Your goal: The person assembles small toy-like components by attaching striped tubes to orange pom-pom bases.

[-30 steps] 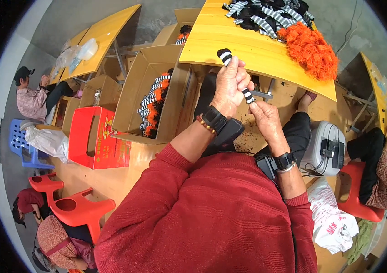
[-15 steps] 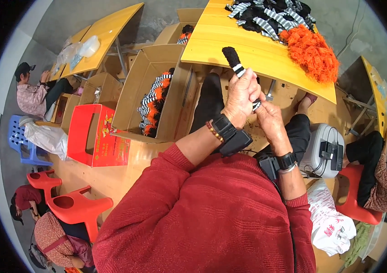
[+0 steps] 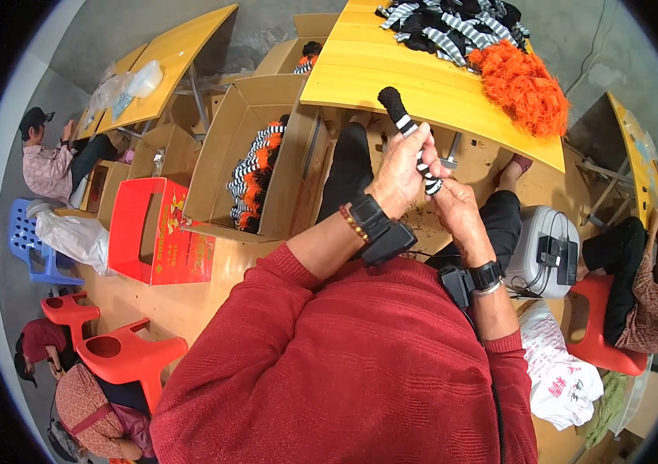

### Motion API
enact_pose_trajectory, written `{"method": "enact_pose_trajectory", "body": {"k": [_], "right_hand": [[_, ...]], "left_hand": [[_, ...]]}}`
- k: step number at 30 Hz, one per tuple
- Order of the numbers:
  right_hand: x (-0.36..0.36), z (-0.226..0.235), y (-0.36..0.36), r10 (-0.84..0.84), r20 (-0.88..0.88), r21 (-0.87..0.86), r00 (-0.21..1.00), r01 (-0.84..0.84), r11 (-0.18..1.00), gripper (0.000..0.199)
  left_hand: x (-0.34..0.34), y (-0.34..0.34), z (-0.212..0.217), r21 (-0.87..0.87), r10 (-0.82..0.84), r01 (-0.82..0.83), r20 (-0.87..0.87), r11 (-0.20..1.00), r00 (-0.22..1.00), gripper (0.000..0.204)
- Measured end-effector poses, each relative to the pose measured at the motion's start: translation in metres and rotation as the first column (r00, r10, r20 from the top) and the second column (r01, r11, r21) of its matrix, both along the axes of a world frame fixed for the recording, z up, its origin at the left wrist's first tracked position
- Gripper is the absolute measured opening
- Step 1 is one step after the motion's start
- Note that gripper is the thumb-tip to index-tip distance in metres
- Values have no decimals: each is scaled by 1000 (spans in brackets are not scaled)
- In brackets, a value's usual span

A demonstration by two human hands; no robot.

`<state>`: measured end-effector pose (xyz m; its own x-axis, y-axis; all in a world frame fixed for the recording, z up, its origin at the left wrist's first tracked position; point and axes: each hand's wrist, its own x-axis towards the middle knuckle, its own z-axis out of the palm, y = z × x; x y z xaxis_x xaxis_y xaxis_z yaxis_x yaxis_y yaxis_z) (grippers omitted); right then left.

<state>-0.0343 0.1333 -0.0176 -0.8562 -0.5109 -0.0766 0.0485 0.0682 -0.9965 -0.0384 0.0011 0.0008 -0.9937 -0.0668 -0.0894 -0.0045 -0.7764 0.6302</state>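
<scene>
A slim knit piece (image 3: pixel 404 122), striped black and white with a fuzzy black end, slants upward in front of my body. My left hand (image 3: pixel 400 176) wraps its middle, thumb along the upper part and fingertips on the far side. At its lower end, my right hand (image 3: pixel 460 219) pinches the striped tip. Part of the piece is hidden behind the left thumb and palm. Just beyond the hands is the edge of a yellow table (image 3: pixel 360 69), bearing a pile of striped and black knit pieces (image 3: pixel 452 31) and a heap of fluffy orange material (image 3: pixel 526 89).
An open cardboard box (image 3: pixel 213 174) at left holds rows of striped, orange and black pieces (image 3: pixel 255 178). Nearby stand a red box (image 3: pixel 190 240) and red stools (image 3: pixel 132 352). A grey-white case (image 3: pixel 530 267) with cables sits at right. Other people (image 3: pixel 51 158) sit around.
My left fingers have loosened and shifted, so more of the striped middle shows between the hands. The right hand stays at the lower end, slightly lower. The whole view has shifted slightly.
</scene>
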Motion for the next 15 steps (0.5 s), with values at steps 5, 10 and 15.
{"method": "enact_pose_trajectory", "body": {"k": [5, 10, 15], "right_hand": [[8, 10, 8, 54, 188, 18, 981, -58, 998, 27], [9, 9, 9, 75, 88, 27, 993, -78, 997, 28], [-3, 10, -7, -17, -206, 144, 978, 47, 989, 27]], "left_hand": [[-8, -34, 4, 122, 119, -108, -87, 987, 989, 31], [-12, -43, 13, 131, 168, -157, -82, 979, 982, 28], [-5, -9, 10, 48, 112, -109, -75, 993, 991, 27]]}}
